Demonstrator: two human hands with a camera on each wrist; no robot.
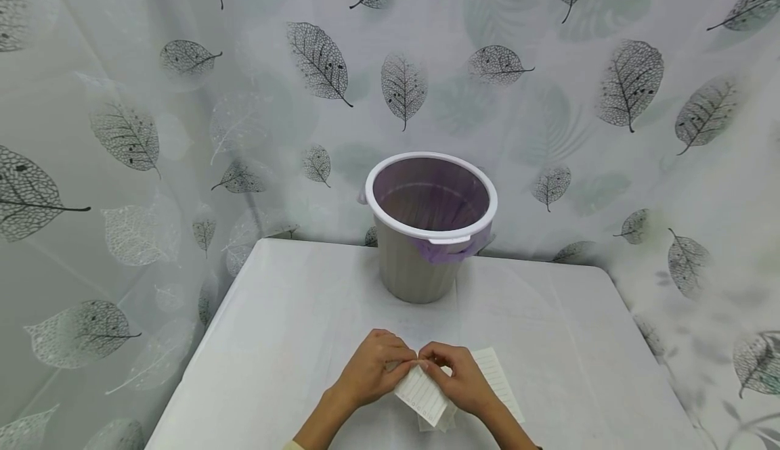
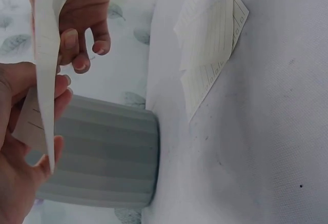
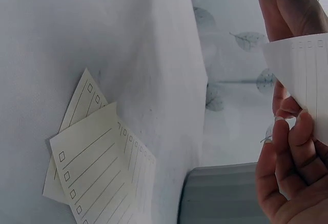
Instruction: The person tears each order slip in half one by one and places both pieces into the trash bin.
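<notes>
Both hands meet over the front of the table around a lined sheet of paper (image 1: 423, 396). My left hand (image 1: 378, 369) pinches its upper edge between thumb and fingers. Close beside it, the right hand (image 1: 453, 379) pinches the same edge. In the left wrist view the held paper (image 2: 46, 60) is seen nearly edge-on, with a bent top corner. Small check boxes and lines show on the held paper (image 3: 307, 75) in the right wrist view. Below the hands, several loose lined sheets (image 3: 92, 167) lie overlapping on the table, partly hidden by the hands in the head view.
A grey bin (image 1: 414, 274) with a white rim and a purple liner stands at the table's back edge, beyond the hands. White cloth covers the table (image 1: 274, 342). A leaf-patterned curtain (image 1: 256, 132) hangs behind and along the sides.
</notes>
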